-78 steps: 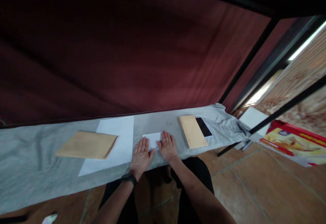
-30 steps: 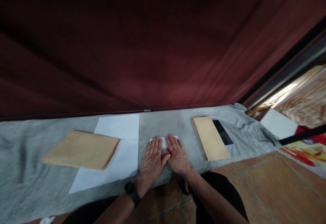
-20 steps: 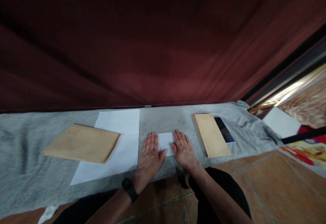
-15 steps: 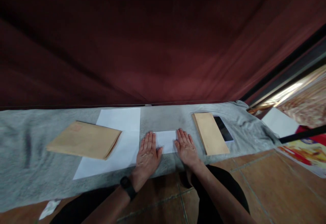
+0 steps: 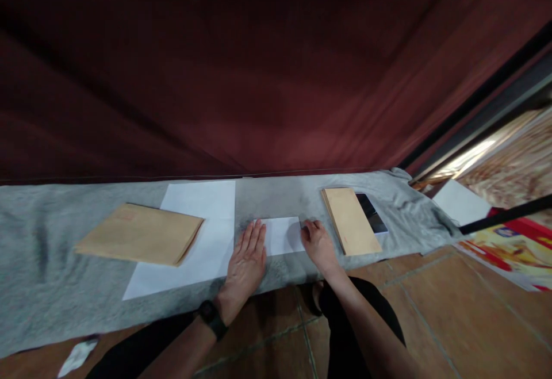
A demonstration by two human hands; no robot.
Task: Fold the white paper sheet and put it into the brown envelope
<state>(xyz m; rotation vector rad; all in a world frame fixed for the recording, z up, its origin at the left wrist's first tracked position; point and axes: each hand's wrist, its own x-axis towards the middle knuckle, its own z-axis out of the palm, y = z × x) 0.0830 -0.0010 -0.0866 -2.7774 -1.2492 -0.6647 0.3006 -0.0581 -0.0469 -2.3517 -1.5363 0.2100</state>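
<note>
A small white sheet of paper (image 5: 282, 235), apparently folded, lies on the grey cloth (image 5: 276, 195) in front of me. My left hand (image 5: 248, 252) rests flat over its left end, fingers stretched out. At the paper's right edge, my right hand (image 5: 318, 245) has its fingers curled in. Whether those fingertips pinch the paper's edge is hidden.
Brown envelopes (image 5: 142, 234) lie to the left, partly over a large white sheet (image 5: 202, 195). More brown envelopes (image 5: 351, 221) sit to the right, beside a dark phone (image 5: 371, 213). A dark red curtain (image 5: 259, 80) hangs behind; tiled floor (image 5: 431, 298) lies below.
My right hand has gone from lying flat on the paper's right end to curled fingers at its edge. My left hand stays flat. The view has shifted slightly.
</note>
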